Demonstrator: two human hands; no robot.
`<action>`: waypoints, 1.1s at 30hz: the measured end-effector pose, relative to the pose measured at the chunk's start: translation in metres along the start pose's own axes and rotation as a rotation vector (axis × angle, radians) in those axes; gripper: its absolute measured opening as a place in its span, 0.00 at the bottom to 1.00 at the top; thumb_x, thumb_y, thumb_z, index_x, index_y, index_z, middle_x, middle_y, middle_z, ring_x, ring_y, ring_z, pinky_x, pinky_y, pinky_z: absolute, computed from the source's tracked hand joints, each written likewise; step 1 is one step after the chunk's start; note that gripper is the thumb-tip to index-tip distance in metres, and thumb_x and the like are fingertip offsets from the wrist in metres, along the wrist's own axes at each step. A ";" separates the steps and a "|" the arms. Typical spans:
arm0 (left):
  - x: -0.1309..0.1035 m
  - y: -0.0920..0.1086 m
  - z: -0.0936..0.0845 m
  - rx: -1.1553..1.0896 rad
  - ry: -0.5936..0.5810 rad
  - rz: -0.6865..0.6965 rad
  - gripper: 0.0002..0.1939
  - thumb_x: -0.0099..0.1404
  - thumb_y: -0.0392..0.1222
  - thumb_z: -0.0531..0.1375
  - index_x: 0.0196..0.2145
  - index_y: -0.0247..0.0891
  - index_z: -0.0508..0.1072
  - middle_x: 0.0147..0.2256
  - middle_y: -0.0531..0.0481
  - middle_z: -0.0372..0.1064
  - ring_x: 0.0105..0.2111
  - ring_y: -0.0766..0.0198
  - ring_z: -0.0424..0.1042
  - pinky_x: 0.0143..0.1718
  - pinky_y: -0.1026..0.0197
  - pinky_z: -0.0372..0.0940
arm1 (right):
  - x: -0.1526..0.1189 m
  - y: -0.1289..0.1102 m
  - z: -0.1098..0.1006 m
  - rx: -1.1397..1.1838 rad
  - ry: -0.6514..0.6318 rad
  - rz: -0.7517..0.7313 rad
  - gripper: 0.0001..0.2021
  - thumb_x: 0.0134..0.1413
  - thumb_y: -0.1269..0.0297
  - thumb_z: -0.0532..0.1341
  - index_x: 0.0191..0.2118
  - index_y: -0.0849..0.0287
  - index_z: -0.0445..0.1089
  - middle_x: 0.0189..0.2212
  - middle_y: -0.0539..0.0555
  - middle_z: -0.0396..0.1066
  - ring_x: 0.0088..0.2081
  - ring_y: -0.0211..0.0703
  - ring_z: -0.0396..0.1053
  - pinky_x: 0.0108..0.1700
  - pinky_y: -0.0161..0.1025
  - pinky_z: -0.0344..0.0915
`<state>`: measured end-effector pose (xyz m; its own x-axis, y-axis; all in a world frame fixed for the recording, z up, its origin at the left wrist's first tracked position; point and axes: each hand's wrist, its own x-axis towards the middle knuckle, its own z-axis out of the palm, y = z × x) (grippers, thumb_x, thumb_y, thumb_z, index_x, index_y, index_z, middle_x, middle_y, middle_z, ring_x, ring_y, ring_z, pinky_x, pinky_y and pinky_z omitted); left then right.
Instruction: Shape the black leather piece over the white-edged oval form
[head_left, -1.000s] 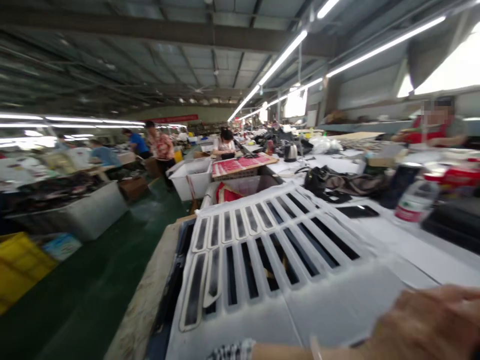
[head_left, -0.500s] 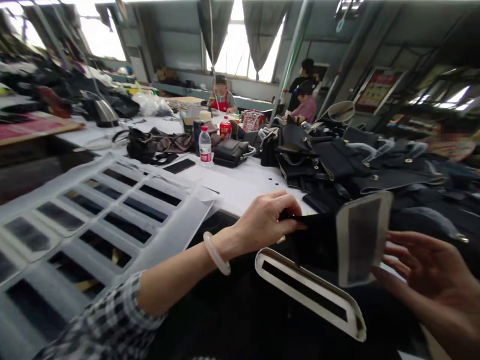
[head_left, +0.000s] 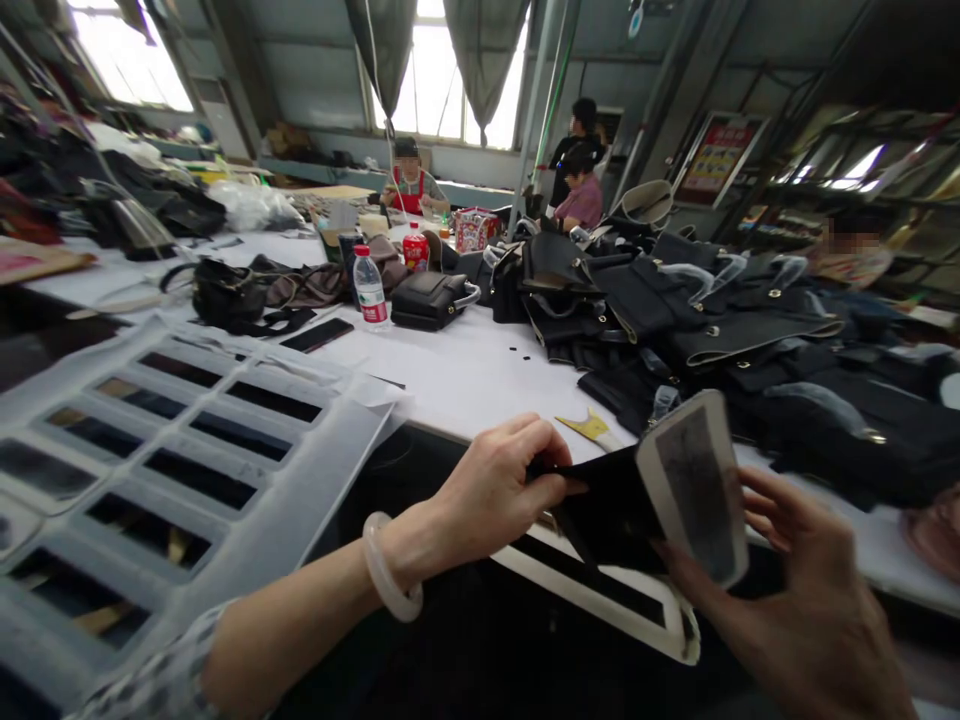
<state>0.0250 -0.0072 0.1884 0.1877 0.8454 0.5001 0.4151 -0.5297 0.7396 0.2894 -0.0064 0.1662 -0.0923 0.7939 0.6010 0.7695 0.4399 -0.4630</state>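
My left hand [head_left: 501, 482], with a pale bangle at the wrist, pinches the upper edge of a black bag part [head_left: 611, 510] between thumb and fingers. At the part's right end stands a grey panel [head_left: 701, 490] with a whitish border and rounded corners. My right hand [head_left: 810, 590] curls round this panel, thumb at its lower left and fingers behind its right edge. Below both hands lies a long piece with a white border [head_left: 592, 603] round a dark slot, partly covered by the black part. Dark material surrounds it.
At left, a translucent sheet with rectangular openings [head_left: 187, 425] spreads out. Black bags [head_left: 675, 300] pile up at right. On the white table [head_left: 450, 370] are a water bottle [head_left: 371, 290], a phone [head_left: 318, 335] and a yellow-handled tool [head_left: 589, 428]. Several people are farther back.
The view has swung right, so the surroundings sit farther left. The panel has tilted, and my right hand has closed in round it. The black part now covers more of the white-bordered piece.
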 end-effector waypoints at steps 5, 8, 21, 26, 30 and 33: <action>-0.014 -0.026 0.008 0.022 -0.014 -0.048 0.09 0.61 0.30 0.66 0.32 0.37 0.68 0.32 0.56 0.65 0.33 0.67 0.64 0.35 0.65 0.58 | -0.013 -0.002 0.009 -0.030 -0.088 -0.092 0.35 0.55 0.49 0.64 0.63 0.56 0.54 0.56 0.61 0.63 0.49 0.58 0.70 0.53 0.54 0.68; -0.024 -0.042 0.015 0.012 -0.024 -0.077 0.09 0.61 0.31 0.65 0.32 0.37 0.67 0.32 0.56 0.64 0.33 0.67 0.64 0.35 0.64 0.58 | -0.017 0.001 0.016 -0.064 -0.096 -0.208 0.31 0.59 0.53 0.62 0.63 0.59 0.54 0.57 0.62 0.62 0.52 0.55 0.68 0.55 0.50 0.67; -0.078 -0.096 0.033 -0.038 -0.036 -0.232 0.18 0.57 0.37 0.70 0.45 0.39 0.73 0.51 0.45 0.68 0.53 0.55 0.65 0.58 0.54 0.59 | -0.023 0.016 0.030 -0.463 -0.267 -0.632 0.24 0.67 0.60 0.52 0.65 0.63 0.55 0.62 0.62 0.58 0.53 0.55 0.66 0.54 0.51 0.63; -0.093 -0.095 0.040 -0.130 0.044 -0.340 0.10 0.59 0.32 0.65 0.39 0.40 0.75 0.54 0.46 0.66 0.56 0.54 0.64 0.59 0.54 0.59 | -0.024 0.020 0.042 -0.505 -0.323 -0.740 0.22 0.64 0.62 0.52 0.61 0.63 0.60 0.62 0.63 0.58 0.51 0.54 0.69 0.47 0.49 0.71; -0.098 -0.100 0.044 -0.268 0.115 -0.417 0.20 0.61 0.35 0.63 0.51 0.41 0.72 0.57 0.45 0.64 0.58 0.53 0.62 0.62 0.52 0.56 | -0.025 0.026 0.046 -0.500 -0.402 -0.718 0.24 0.62 0.60 0.54 0.62 0.62 0.61 0.63 0.65 0.57 0.54 0.56 0.69 0.47 0.49 0.75; -0.107 -0.111 0.052 -0.521 0.168 -0.571 0.23 0.65 0.46 0.63 0.56 0.42 0.68 0.56 0.45 0.66 0.58 0.52 0.62 0.61 0.51 0.55 | -0.021 0.028 0.048 -0.396 -0.457 -0.785 0.28 0.57 0.61 0.56 0.62 0.63 0.61 0.58 0.65 0.65 0.49 0.52 0.74 0.45 0.44 0.77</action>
<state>0.0054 -0.0346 0.0291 -0.0827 0.9965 0.0105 -0.0711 -0.0164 0.9973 0.2826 0.0093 0.1094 -0.8375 0.4592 0.2963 0.5335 0.8045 0.2610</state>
